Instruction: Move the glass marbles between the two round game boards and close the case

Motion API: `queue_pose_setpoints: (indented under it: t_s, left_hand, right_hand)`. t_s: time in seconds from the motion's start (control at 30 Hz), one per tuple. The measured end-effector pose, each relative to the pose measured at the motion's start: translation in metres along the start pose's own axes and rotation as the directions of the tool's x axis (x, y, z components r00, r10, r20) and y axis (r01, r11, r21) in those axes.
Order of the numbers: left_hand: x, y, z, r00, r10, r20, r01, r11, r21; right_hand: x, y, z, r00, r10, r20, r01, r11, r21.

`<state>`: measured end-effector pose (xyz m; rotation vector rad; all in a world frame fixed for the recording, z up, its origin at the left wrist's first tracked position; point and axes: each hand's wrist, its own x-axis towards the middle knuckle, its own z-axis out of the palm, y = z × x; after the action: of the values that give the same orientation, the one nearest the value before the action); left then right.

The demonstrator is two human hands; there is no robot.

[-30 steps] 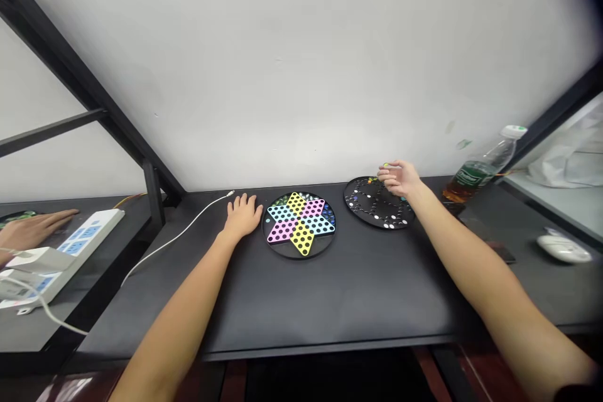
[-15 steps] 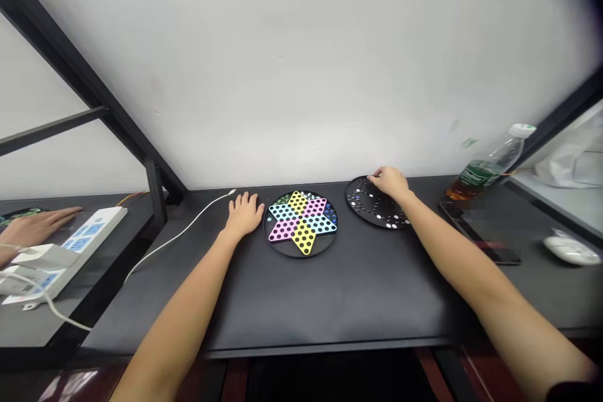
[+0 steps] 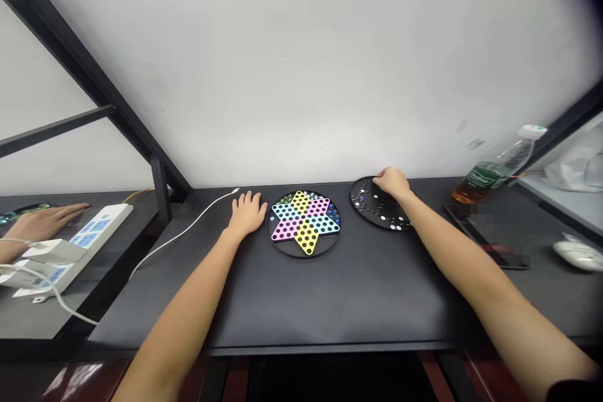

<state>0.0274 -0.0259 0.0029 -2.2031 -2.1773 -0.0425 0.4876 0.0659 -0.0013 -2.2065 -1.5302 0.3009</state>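
Note:
A round black game board with a yellow, pink and blue star [image 3: 305, 223] lies on the dark table [image 3: 330, 301]. Glass-like pieces show around the star's points. To its left, my left hand [image 3: 247, 213] rests flat on the table, fingers spread, holding nothing. A second round black tray [image 3: 372, 204], with small white and dark pieces on it, lies to the right of the board. My right hand [image 3: 392, 181] is at this tray's back edge with its fingers closed together. Whatever its fingertips may hold is hidden.
At the right are a bottle [image 3: 490, 173], a dark phone [image 3: 506, 257] and a white mouse [image 3: 578, 255]. A white cable [image 3: 188, 228] crosses the left side. Beyond the frame leg, another person's hand [image 3: 44, 226] is near a power strip [image 3: 94, 232].
The whole view has shifted slightly, so things appear a little further right. Both hands keep their places beside the board and at the tray.

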Motion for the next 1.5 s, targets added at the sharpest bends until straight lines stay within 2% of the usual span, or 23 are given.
queue_pose_setpoints:
  t_s: [0.07,0.13,0.17,0.23,0.3,0.37,0.4,0.47,0.5,0.53,0.6,0.67,0.7,0.8,0.97,1.07,1.17,1.23,1.3,1.37,1.4,1.43,1.5]
  left_hand:
    - [0.000,0.000,0.000,1.000,-0.001,0.000,0.001,1.000,0.001]
    - [0.000,0.000,0.000,1.000,0.002,0.000,-0.002,1.000,-0.001]
    - [0.000,-0.001,0.001,1.000,0.003,0.000,-0.003,1.000,-0.004]
    - [0.001,-0.001,0.001,1.000,0.006,-0.001,-0.006,1.000,-0.008]
    - [0.001,-0.001,0.001,1.000,0.008,0.000,-0.008,1.000,-0.006]
    - [0.001,-0.001,0.001,1.000,0.006,0.000,-0.006,1.000,0.000]
    - [0.001,-0.001,0.001,1.000,0.006,0.001,-0.006,1.000,0.003]
    - [0.001,-0.001,0.001,1.000,0.002,0.003,-0.002,1.000,0.005]
    - [0.001,-0.001,0.001,1.000,0.001,0.005,-0.001,1.000,0.006]
    - [0.001,-0.001,0.000,1.000,0.000,0.007,0.000,1.000,0.007]
    - [0.001,-0.001,0.000,1.000,0.002,0.006,-0.002,1.000,0.005]
    - [0.000,-0.001,0.001,1.000,0.005,0.002,-0.005,1.000,0.003]
    - [0.000,-0.001,0.001,1.000,0.007,0.001,-0.007,1.000,0.001]
    - [0.000,-0.001,0.001,1.000,0.003,0.005,-0.003,1.000,-0.003]
    - [0.001,-0.001,0.000,1.000,0.002,0.010,-0.002,1.000,-0.013]
    - [0.001,-0.001,0.001,1.000,0.003,0.006,-0.003,1.000,-0.012]
    - [0.001,-0.001,0.002,1.000,0.005,0.010,-0.004,1.000,-0.015]
    - [0.001,-0.001,0.001,1.000,0.006,0.012,-0.006,1.000,-0.013]
    - [0.001,-0.001,0.000,1.000,0.005,0.013,-0.005,1.000,-0.005]
    - [0.000,0.000,-0.001,1.000,0.002,0.014,-0.002,1.000,0.000]
    - [0.000,0.000,-0.001,1.000,0.000,0.015,0.000,1.000,0.002]
    - [0.000,0.000,-0.001,1.000,0.000,0.017,0.000,1.000,0.004]
    - [0.001,0.000,-0.001,1.000,0.000,0.018,0.000,1.000,0.004]
  right_hand:
    - [0.001,-0.002,-0.003,1.000,0.012,-0.023,-0.009,0.992,0.122]
    - [0.004,-0.002,-0.013,0.997,0.073,0.022,-0.076,0.924,0.375]
    - [0.006,-0.001,-0.019,0.990,0.102,0.094,-0.136,0.837,0.530]
    - [0.011,0.004,-0.036,0.950,0.081,0.301,-0.294,0.557,0.777]
    - [0.015,0.011,-0.052,0.884,-0.037,0.466,-0.440,0.275,0.855]
    - [0.016,0.018,-0.061,0.839,-0.114,0.532,-0.521,0.117,0.846]
    - [0.015,0.020,-0.063,0.832,-0.121,0.542,-0.534,0.090,0.840]
    - [0.014,0.022,-0.059,0.848,-0.074,0.525,-0.512,0.140,0.847]
    - [0.012,0.021,-0.054,0.874,-0.018,0.486,-0.471,0.216,0.855]
    - [0.011,0.020,-0.049,0.908,0.046,0.417,-0.408,0.329,0.852]
    - [0.009,0.017,-0.036,0.972,0.126,0.200,-0.234,0.634,0.737]
    - [0.008,0.014,-0.024,0.997,0.075,0.006,-0.069,0.888,0.455]
    - [0.007,0.013,-0.020,0.999,0.028,-0.034,-0.016,0.953,0.302]
    - [0.007,0.011,-0.011,1.000,-0.015,-0.022,0.015,1.000,0.017]
    - [0.008,0.011,-0.008,1.000,-0.024,0.001,0.024,0.995,-0.093]
    - [0.008,0.011,-0.009,0.999,-0.042,-0.022,0.041,0.998,-0.047]
    - [0.011,0.011,-0.014,0.999,0.039,-0.016,-0.034,0.972,0.232]
    - [0.014,0.012,-0.023,0.983,0.128,0.127,-0.178,0.816,0.550]
    - [0.017,0.015,-0.035,0.927,0.102,0.361,-0.362,0.496,0.789]
    - [0.019,0.021,-0.049,0.852,-0.036,0.522,-0.511,0.161,0.844]
    - [0.018,0.024,-0.055,0.825,-0.098,0.556,-0.555,0.044,0.831]
    - [0.018,0.027,-0.060,0.808,-0.138,0.572,-0.581,-0.033,0.813]
    - [0.016,0.031,-0.064,0.798,-0.163,0.580,-0.598,-0.089,0.797]
